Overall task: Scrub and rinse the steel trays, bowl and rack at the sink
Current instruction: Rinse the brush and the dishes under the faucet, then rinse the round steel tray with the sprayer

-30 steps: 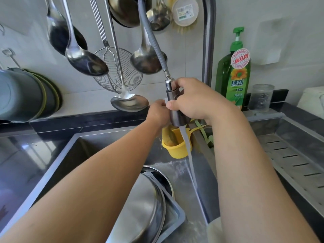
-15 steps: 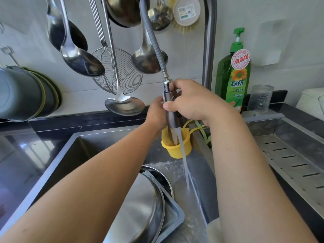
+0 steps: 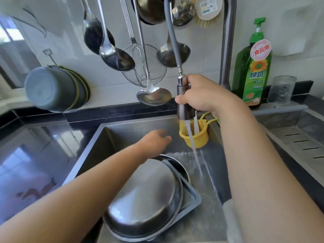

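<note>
The right hand (image 3: 205,95) is gripping the pull-out spray head (image 3: 184,102), its fingers curled round the dark barrel and the thumb lying across the front, so this grip is pressed tight on the sprayer. The grey hose (image 3: 172,39) is running up from the head toward 12 o'clock. A stream of water (image 3: 193,148) is pouring from the nozzle toward 5 o'clock and is striking the sink (image 3: 122,130) floor beside the right wall.

The left hand (image 3: 156,141) is hovering over the basin with its fingers loosely spread and blurred, holding nothing. It is sitting at about 8 o'clock from the spray head, well below it.

The steel bowl (image 3: 145,195) is lying upside down in the sink, at 6 o'clock from the left hand and 7 o'clock from the sprayer grip, apart from both hands. It is resting on a rectangular steel tray (image 3: 192,199), whose corner is showing at the bowl's 3 o'clock edge. The water is landing just to the right of the bowl rather than on it.

A yellow cup (image 3: 198,137) is hanging on the sink wall directly under the right hand. A green detergent bottle (image 3: 252,67) is standing on the worktop (image 3: 35,155) at 2 o'clock.
</note>
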`<state>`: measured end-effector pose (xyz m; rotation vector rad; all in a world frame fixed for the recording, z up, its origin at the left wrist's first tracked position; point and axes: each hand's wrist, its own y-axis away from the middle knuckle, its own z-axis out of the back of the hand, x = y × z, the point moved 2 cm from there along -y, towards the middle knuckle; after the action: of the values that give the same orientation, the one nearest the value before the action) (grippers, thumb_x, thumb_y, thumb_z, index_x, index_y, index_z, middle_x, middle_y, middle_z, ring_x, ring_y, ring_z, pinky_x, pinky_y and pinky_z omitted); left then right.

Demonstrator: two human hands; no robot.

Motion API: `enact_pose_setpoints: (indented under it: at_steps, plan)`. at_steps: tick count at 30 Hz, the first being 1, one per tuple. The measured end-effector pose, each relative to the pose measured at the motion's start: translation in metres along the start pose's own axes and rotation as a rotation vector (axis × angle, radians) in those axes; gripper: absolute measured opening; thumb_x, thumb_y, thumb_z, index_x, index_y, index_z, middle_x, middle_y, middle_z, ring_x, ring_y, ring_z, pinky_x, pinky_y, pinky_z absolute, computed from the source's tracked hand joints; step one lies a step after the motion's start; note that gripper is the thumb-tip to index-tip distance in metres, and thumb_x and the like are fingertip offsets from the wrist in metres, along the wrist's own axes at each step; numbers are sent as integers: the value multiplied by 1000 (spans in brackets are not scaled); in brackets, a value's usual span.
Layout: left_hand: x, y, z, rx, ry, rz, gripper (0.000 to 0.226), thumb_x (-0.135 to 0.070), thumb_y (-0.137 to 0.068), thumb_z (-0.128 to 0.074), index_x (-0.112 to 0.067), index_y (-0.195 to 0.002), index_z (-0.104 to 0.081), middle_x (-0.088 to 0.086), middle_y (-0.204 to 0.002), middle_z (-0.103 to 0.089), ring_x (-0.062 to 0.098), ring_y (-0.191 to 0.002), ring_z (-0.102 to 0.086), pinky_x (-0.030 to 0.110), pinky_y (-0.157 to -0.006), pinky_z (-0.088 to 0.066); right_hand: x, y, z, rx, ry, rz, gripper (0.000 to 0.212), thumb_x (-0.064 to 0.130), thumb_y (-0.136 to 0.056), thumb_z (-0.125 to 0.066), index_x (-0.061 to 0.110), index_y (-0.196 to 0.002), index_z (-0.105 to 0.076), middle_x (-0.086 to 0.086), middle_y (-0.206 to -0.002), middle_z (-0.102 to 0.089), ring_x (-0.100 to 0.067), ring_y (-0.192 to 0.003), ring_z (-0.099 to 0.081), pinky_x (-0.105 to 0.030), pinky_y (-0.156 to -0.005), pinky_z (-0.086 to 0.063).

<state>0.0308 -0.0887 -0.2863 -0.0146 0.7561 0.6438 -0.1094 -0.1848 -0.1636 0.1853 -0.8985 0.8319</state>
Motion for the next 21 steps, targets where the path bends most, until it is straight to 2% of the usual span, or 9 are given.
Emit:
enact_pose_setpoints:
  at_steps: [3, 5, 7, 10, 12, 14, 17, 19, 21]
  plan:
    - [67, 34, 30, 68, -276, 245, 42, -32, -105, -55, -2, -133, -64, 17, -136, -65, 33, -125, -61, 34, -95, -47, 22, 7, -20, 39, -38, 25, 20, 25, -89, -72, 24, -102, -58, -1, -103, -64, -24, -96, -65, -48, -88, -57]
    - [104, 54, 41, 96, -388, 368, 43, -33, -103, -57, -3, -132, -65, 15, -135, -66, 31, -122, -63, 31, -91, -48, 34, 12, -31, 77, -82, 50, 13, 20, -90, -70, 23, -93, -58, -6, -100, -67, -28, -96, -68, -53, -85, -60]
    - [130, 69, 45, 114, -395, 441, 41, -32, -102, -58, -3, -132, -64, 14, -133, -66, 30, -119, -64, 32, -85, -51, 39, 13, -37, 110, -169, 36, 10, 15, -92, -69, 17, -99, -61, -11, -107, -71, -28, -98, -71, -52, -83, -62]
    - [156, 83, 33, 178, -267, 620, 38, -25, -101, -55, -2, -130, -59, 21, -117, -68, 40, -103, -71, 44, -84, -61, 38, 11, -41, 133, -243, 14, 10, 11, -93, -68, 17, -97, -61, -12, -109, -71, -27, -99, -72, -48, -80, -62]
    - [167, 94, 22, 294, -221, 759, 52, -36, -101, -50, 3, -137, -50, 23, -107, -69, 41, -91, -72, 49, -82, -61, 37, 9, -43, 131, -263, 15, 14, 10, -93, -68, 21, -92, -60, -7, -100, -70, -26, -97, -72, -44, -74, -63]
    - [179, 95, 16, 349, -99, 849, 74, -49, -100, -45, 6, -149, -38, 29, -121, -65, 46, -104, -69, 55, -92, -58, 39, 7, -46, 133, -290, 11, 13, 11, -93, -69, 22, -96, -62, -4, -97, -71, -24, -94, -74, -37, -65, -61]
    - [185, 91, 19, 265, 238, 881, 69, -48, -108, -43, -1, -156, -28, 33, -141, -52, 48, -120, -62, 61, -104, -50, 43, 5, -52, 163, -371, -3, 25, 12, -93, -69, 13, -118, -63, -10, -108, -73, -23, -94, -74, -33, -59, -59]
    - [184, 86, 22, 164, 451, 884, 65, -50, -106, -51, -4, -150, -37, 28, -125, -59, 43, -104, -66, 57, -101, -53, 47, 6, -56, 162, -422, -2, 32, 11, -93, -69, 8, -124, -59, -12, -111, -72, -24, -97, -73, -34, -59, -61]
    - [183, 82, 25, 101, 602, 856, 57, -51, -103, -57, -4, -134, -54, 23, -114, -65, 38, -96, -68, 53, -96, -57, 48, 6, -58, 155, -447, 1, 33, 10, -93, -69, 7, -123, -58, -12, -109, -71, -28, -100, -73, -43, -69, -64]
